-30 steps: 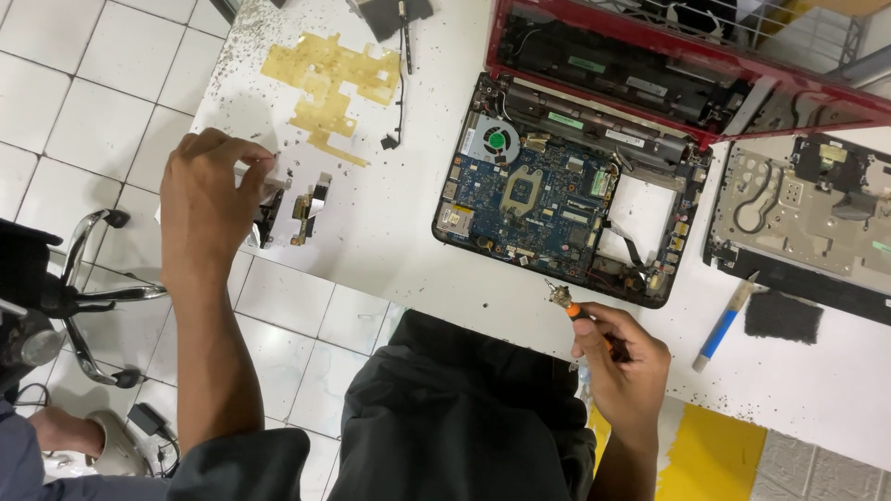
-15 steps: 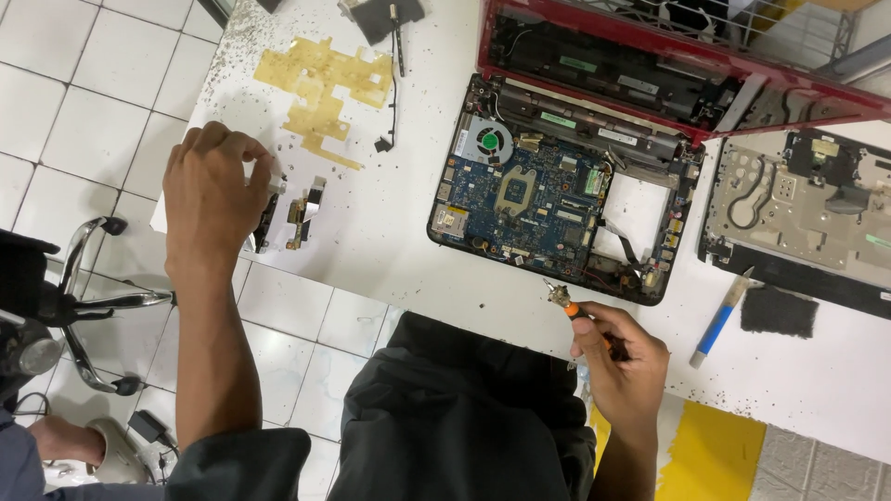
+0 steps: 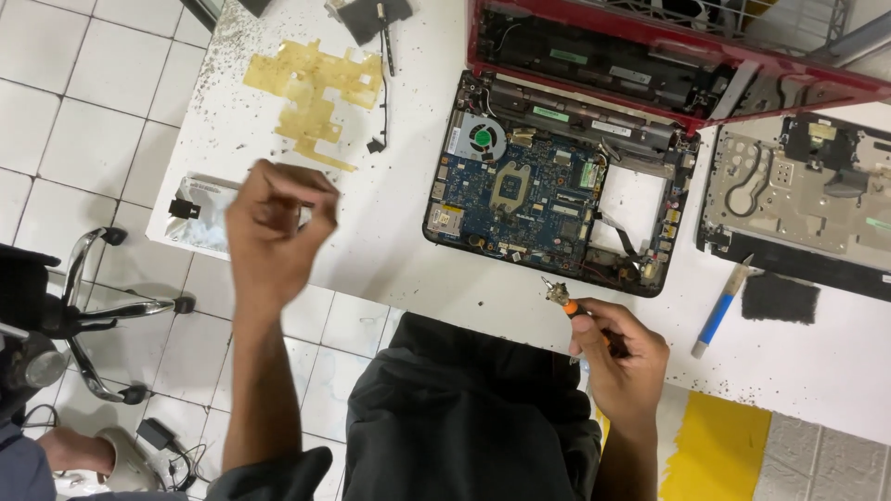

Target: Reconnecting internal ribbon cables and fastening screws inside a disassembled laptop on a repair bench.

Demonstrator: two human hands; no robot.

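In the head view, the person is working on a laptop base (image 3: 557,190) that is lying opened up on the white bench (image 3: 408,269), close to its near edge. Its blue circuit board (image 3: 520,199) is lying bare, with the round fan (image 3: 483,141) sitting at its upper left corner; a cut-out on the right side of the base is showing the bench through it. The red lid (image 3: 668,56) is lying folded back behind the base. The grey inner cover (image 3: 798,199) is resting apart at the right, so the opening-up looks largely done, while the board itself is sitting in place and appears not yet lifted out.

The right hand (image 3: 620,357) is hovering just in front of the base's near edge, its grip closed around an orange-handled screwdriver (image 3: 574,309) whose metal tip is pointing toward the base without touching it. The left hand (image 3: 274,232) is hanging in the air over the bench's left part, blurred, fingers pinched together; whether that grip is holding something small cannot be told. Beneath it a silvery foil piece (image 3: 200,218) is lying at the bench edge, and a sheet of yellow tape (image 3: 311,88) is lying flat farther back. A blue-handled tool (image 3: 719,311) is resting beside a black pad (image 3: 780,297) at the right.
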